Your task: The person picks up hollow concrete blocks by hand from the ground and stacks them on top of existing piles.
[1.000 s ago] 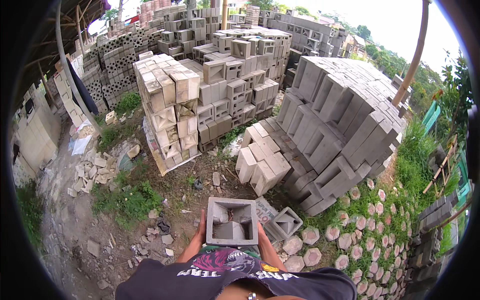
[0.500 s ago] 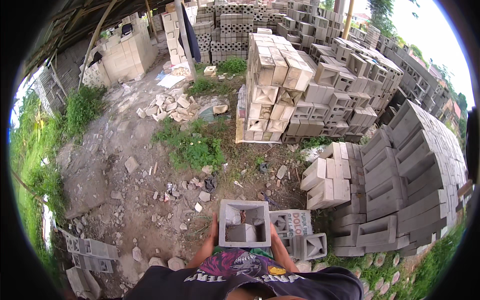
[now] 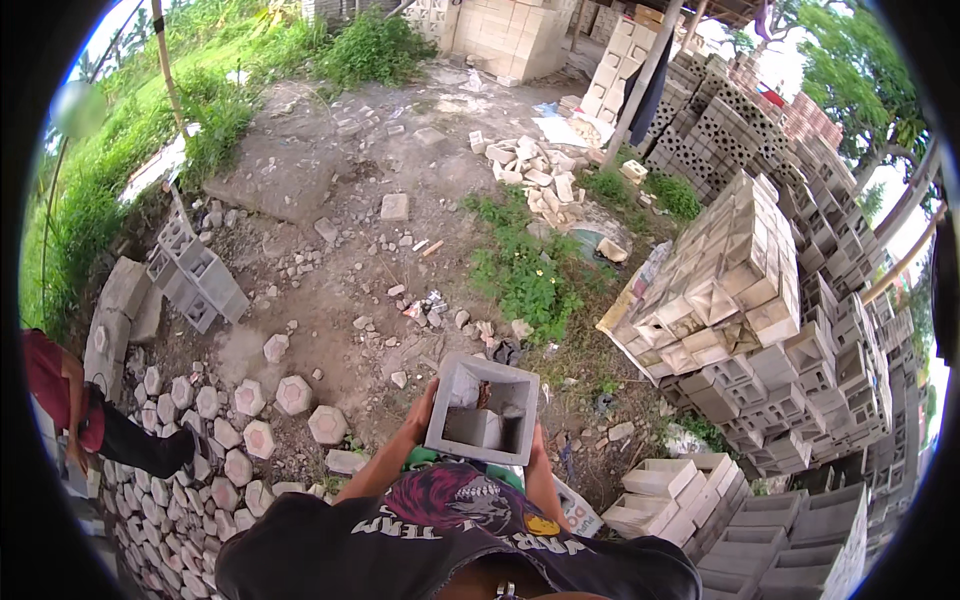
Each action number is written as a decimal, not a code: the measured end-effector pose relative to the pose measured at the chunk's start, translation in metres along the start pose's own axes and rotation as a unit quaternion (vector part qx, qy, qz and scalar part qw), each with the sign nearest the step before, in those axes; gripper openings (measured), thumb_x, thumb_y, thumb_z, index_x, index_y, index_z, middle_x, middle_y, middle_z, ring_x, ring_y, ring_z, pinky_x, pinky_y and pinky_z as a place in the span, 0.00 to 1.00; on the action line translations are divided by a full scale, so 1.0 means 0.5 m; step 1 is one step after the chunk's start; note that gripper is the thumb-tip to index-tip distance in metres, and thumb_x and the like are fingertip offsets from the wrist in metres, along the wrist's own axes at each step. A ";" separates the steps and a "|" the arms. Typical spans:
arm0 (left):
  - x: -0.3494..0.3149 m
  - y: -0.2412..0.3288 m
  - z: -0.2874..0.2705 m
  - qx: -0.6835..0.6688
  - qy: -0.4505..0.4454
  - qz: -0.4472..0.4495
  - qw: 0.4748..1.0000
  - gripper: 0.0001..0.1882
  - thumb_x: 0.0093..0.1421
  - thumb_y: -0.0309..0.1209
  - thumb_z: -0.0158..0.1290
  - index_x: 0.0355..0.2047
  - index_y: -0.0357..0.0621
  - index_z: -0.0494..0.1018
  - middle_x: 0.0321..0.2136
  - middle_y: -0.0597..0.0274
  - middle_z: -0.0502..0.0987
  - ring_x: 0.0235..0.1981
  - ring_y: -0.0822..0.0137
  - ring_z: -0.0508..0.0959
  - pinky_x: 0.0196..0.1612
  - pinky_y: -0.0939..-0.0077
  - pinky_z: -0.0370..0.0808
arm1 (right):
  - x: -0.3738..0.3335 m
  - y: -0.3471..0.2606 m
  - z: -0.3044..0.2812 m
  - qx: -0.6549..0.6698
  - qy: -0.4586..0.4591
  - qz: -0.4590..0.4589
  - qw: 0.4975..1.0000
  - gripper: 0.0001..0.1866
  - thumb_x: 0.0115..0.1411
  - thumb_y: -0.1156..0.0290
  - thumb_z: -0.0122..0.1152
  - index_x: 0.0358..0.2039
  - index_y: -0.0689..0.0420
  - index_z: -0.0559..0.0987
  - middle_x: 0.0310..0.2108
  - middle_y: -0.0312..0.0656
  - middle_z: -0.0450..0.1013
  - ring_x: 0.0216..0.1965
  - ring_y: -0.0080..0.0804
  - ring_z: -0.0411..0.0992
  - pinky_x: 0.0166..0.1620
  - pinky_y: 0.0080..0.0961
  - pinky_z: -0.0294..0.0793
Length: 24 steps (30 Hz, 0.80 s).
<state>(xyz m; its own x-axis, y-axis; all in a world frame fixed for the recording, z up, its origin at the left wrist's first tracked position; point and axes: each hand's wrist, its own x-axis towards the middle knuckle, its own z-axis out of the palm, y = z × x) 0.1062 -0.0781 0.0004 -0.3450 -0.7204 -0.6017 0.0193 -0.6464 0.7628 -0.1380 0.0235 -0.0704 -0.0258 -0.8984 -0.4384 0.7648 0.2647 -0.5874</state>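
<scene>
A grey hollow concrete block (image 3: 519, 376) is held in front of my body, its square opening facing up. Inside it I see an angled inner surface and some brown debris. My left hand (image 3: 424, 410) presses against the block's left side. On the opposite side my right hand (image 3: 537, 448) grips it, partly hidden by the block. Most of the fingers of both hands are out of sight around the block.
Stacked blocks (image 3: 735, 275) rise on the right, with more blocks (image 3: 690, 490) low at the near right. Hexagonal pavers (image 3: 293, 394) cover the near left ground, where another person (image 3: 80, 410) is. Hollow blocks (image 3: 195, 275) stand beyond. Broken pieces (image 3: 540, 170) lie farther off.
My view has swung to the left, so the stacks now sit farther right. The block stays between my hands and is slightly tilted. Another person has come into view at the left.
</scene>
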 end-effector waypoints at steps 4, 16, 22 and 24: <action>0.004 -0.023 -0.103 -0.028 0.082 0.010 0.996 0.43 0.57 0.66 0.36 0.41 0.33 0.76 0.31 0.55 0.77 0.31 0.65 0.73 0.34 0.68 0.69 | 0.103 0.023 0.053 -0.012 -0.041 0.033 0.999 0.36 0.61 0.38 0.40 0.58 0.56 0.66 0.51 0.40 0.68 0.51 0.35 0.66 0.57 0.31 0.64; -0.096 -0.109 -0.325 -0.314 0.335 0.105 0.882 0.42 0.58 0.66 0.35 0.46 0.36 0.74 0.35 0.59 0.76 0.34 0.68 0.72 0.38 0.73 0.69 | 0.305 0.151 0.393 -0.262 -0.210 0.242 0.910 0.41 0.62 0.37 0.35 0.63 0.59 0.57 0.60 0.45 0.59 0.58 0.39 0.61 0.61 0.33 0.59; -0.084 -0.099 -0.379 -0.383 0.363 0.154 0.835 0.44 0.59 0.66 0.34 0.53 0.35 0.68 0.43 0.56 0.74 0.41 0.66 0.71 0.45 0.73 0.68 | 0.388 0.191 0.518 -0.293 -0.261 0.301 0.869 0.42 0.62 0.36 0.34 0.62 0.60 0.57 0.57 0.46 0.62 0.55 0.39 0.64 0.60 0.33 0.61; -0.059 -0.084 -0.403 -0.381 0.368 0.155 0.834 0.44 0.59 0.65 0.33 0.54 0.35 0.67 0.44 0.55 0.73 0.42 0.65 0.71 0.47 0.74 0.67 | 0.445 0.207 0.537 -0.270 -0.291 0.315 0.862 0.42 0.62 0.36 0.34 0.62 0.60 0.58 0.56 0.46 0.63 0.55 0.38 0.64 0.59 0.33 0.61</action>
<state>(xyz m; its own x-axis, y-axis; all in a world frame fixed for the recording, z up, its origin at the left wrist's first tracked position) 0.3049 -0.0806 -0.0615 0.4513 -0.6602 -0.6004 0.6876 -0.1715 0.7055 0.1082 -0.2432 -0.0463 0.7323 -0.4996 -0.4628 0.0941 0.7473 -0.6578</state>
